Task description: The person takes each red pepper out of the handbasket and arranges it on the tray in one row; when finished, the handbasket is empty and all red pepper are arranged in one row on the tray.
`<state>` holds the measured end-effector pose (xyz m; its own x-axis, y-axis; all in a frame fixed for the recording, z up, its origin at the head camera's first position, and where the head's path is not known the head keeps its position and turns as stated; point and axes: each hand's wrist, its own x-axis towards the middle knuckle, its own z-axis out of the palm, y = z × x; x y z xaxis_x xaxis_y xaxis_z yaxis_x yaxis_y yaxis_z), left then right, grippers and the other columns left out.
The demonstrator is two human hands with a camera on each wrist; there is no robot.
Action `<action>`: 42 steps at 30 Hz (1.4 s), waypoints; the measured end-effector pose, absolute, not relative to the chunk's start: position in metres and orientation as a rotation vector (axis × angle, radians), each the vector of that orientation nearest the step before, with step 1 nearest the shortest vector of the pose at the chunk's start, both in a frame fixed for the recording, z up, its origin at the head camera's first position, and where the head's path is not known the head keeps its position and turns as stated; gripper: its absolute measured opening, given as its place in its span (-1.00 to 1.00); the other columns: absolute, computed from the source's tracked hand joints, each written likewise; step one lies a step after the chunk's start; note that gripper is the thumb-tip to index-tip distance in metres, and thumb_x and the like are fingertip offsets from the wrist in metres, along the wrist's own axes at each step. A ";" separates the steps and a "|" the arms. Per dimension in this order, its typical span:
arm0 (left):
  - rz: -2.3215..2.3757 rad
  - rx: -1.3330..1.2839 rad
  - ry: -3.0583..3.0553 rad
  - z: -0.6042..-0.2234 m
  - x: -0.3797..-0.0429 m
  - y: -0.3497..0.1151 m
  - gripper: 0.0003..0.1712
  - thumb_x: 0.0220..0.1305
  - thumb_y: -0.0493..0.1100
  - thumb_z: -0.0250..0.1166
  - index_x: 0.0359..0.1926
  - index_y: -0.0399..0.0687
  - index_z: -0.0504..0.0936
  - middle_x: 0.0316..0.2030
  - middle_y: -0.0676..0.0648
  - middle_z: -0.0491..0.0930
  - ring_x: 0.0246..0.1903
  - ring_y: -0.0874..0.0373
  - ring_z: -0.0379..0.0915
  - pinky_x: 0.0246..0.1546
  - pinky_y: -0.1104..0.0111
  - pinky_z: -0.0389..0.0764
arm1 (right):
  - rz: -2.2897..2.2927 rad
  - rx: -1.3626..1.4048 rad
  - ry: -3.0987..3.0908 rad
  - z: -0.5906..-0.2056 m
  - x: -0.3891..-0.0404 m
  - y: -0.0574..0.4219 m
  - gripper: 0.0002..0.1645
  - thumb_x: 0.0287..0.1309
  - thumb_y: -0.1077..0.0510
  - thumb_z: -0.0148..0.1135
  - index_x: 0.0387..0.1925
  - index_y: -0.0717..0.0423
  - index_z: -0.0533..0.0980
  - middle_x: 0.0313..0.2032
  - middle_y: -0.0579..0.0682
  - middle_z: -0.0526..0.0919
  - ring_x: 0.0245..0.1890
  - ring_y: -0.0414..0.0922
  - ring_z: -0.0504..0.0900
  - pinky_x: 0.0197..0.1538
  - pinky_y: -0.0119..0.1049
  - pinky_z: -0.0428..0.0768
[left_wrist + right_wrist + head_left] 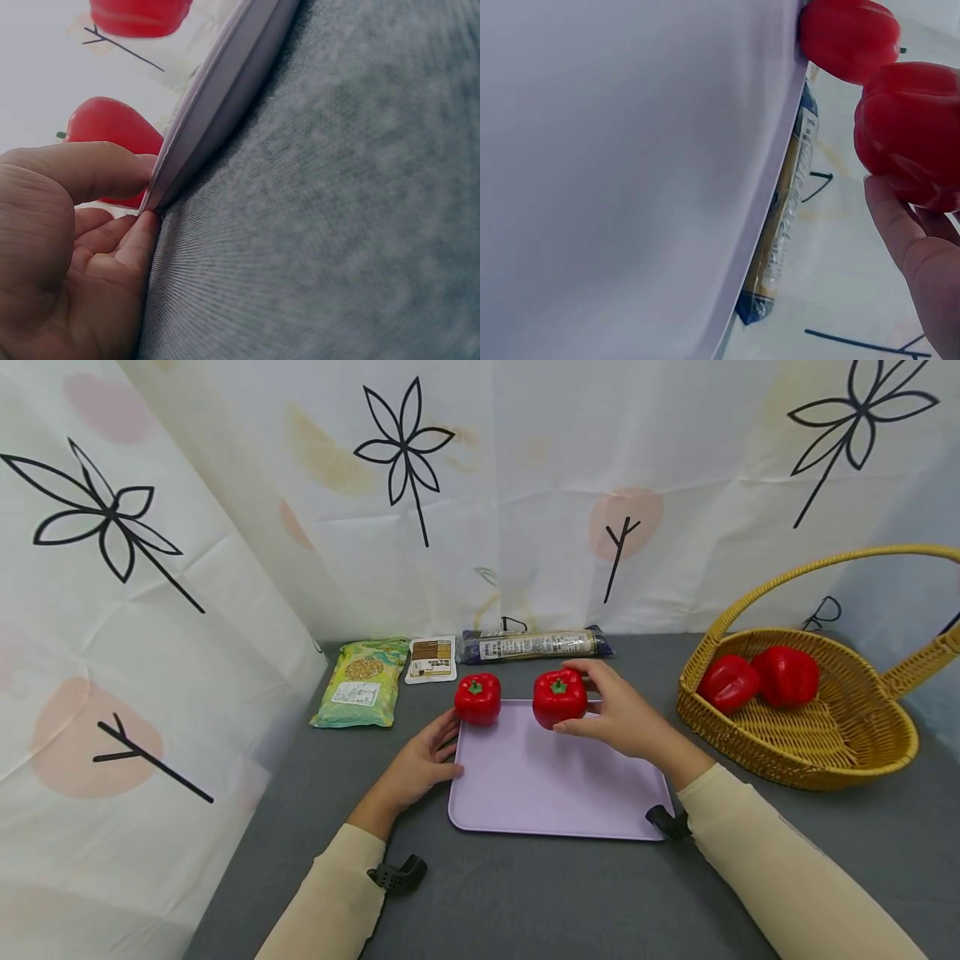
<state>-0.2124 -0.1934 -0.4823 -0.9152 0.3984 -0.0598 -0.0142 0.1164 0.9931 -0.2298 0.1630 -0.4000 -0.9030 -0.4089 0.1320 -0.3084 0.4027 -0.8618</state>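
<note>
My right hand [618, 712] grips a red bell pepper [559, 698] with a green stem and holds it above the lavender tray [555, 785]. The right wrist view shows that pepper [911, 135] raised off the tray surface, fingers against its side. A second red bell pepper [477, 699] sits at the tray's far left corner. At the tray's left side, my left hand [420, 764] has its fingers close to that pepper. In the left wrist view, the thumb and fingers of this hand [82, 225] pinch the tray's rim [199, 120].
A wicker basket [810, 777] with a tall handle stands at right, holding two red bell peppers [784, 677]. Behind the tray lie a green-yellow packet [363, 681], a small white-brown packet [432, 658] and a long dark-ended package [534, 646], before a patterned cloth backdrop.
</note>
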 end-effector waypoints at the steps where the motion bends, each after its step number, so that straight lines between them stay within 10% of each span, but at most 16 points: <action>1: 1.865 0.377 2.085 -0.482 -0.212 -0.194 0.17 0.27 -0.64 0.36 0.75 -0.20 -0.03 0.71 -0.18 0.03 0.65 -0.07 0.01 0.47 0.16 0.36 | -1.518 -0.650 2.543 -0.400 -0.232 0.160 0.11 0.12 0.24 0.70 0.57 0.23 0.25 0.44 0.22 0.36 0.40 0.28 0.44 0.25 0.17 0.67; 42: 1.878 0.362 2.079 -0.487 -0.212 -0.194 0.16 0.27 -0.64 0.36 0.75 -0.20 -0.01 0.70 -0.18 0.04 0.64 -0.07 0.01 0.48 0.13 0.35 | -1.295 -0.560 2.619 -0.429 -0.264 0.106 0.12 0.11 0.22 0.72 0.53 0.27 0.20 0.42 0.28 0.35 0.42 0.23 0.40 0.43 0.19 0.49</action>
<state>-0.2124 -0.1944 -0.4868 -0.9181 0.3912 -0.0631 -0.0232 0.1059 0.9941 -0.2644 0.1062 -0.4291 -0.9159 -0.4012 0.0165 -0.2566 0.5532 -0.7925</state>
